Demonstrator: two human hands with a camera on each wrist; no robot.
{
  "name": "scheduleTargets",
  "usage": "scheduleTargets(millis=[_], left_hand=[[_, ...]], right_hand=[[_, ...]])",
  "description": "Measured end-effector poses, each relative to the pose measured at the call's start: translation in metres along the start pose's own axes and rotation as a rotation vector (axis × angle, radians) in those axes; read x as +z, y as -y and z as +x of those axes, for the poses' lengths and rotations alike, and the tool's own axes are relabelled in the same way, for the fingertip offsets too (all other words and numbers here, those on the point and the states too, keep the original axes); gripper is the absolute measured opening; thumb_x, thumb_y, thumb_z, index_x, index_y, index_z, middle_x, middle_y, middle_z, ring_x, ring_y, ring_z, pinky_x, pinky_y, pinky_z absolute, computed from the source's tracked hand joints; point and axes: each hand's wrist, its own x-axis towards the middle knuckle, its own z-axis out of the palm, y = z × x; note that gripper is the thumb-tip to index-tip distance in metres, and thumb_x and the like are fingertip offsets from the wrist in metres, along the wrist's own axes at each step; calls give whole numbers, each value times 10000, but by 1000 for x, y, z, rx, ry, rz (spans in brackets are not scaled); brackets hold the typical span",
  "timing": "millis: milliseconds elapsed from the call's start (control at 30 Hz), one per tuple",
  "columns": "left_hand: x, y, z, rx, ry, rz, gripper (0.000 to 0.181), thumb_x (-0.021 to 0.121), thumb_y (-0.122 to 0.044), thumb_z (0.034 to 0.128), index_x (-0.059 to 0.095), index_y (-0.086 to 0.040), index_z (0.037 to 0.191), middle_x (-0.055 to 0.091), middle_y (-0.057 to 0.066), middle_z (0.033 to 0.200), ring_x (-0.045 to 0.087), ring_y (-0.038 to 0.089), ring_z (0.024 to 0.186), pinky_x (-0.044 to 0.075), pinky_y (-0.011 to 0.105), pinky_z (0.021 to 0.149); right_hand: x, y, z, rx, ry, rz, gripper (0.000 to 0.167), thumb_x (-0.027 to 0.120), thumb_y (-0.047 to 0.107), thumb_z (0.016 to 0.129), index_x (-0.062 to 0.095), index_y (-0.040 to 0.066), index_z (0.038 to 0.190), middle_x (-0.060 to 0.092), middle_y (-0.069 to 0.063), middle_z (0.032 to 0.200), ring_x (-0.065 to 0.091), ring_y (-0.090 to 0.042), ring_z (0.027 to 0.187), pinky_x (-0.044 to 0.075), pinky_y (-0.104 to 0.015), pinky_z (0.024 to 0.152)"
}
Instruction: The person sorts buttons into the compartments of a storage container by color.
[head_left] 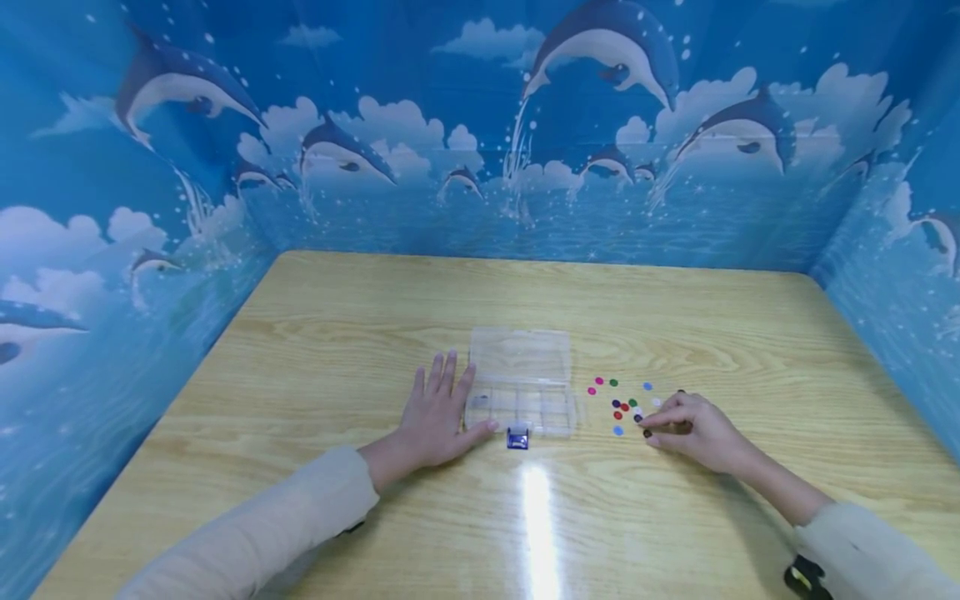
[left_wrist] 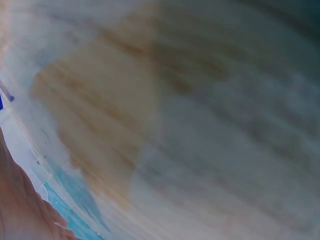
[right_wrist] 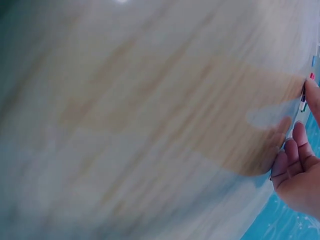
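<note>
A clear compartment box [head_left: 531, 408] lies with its lid [head_left: 521, 355] folded back; a small blue piece [head_left: 517, 438] is at its front edge. Spread beside its left side, my left hand [head_left: 435, 425] has fingertips along the edge and its thumb at the front left corner. My right hand [head_left: 701, 432] is right of the small coloured discs, with a dark disc [head_left: 647, 433] between thumb and index fingertips. Part of the left hand [left_wrist: 27, 205] shows in the left wrist view, and the right hand [right_wrist: 300, 165] in the right wrist view.
Several flat discs, including a red one [head_left: 618, 415], a pink one [head_left: 599, 381] and a blue one [head_left: 618, 431], lie scattered between the box and my right hand. A dolphin-printed curtain [head_left: 465, 208] surrounds the back and sides of the wooden table [head_left: 337, 308].
</note>
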Motion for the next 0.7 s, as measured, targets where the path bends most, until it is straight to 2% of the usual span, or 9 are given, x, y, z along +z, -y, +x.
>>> scheduleTargets(millis=[300, 700], left_hand=[[0, 0, 0, -6, 7, -12, 871, 343, -663, 883, 145, -70, 1490, 52, 240, 1533, 28, 409, 1423, 70, 585, 1139], [-2, -1, -1, -6, 23, -17, 871, 342, -661, 885, 133, -73, 1492, 29, 236, 1535, 14, 404, 1425, 67, 582, 1142]], right_hand=[[1, -3, 0, -14, -19, 14, 142, 765, 105, 719, 747, 110, 860, 589, 41, 826, 456, 14, 751, 398, -184, 587], [5, -4, 0, -17, -42, 27, 120, 755, 90, 730, 730, 142, 835, 617, 59, 794, 422, 11, 704, 354, -185, 574]])
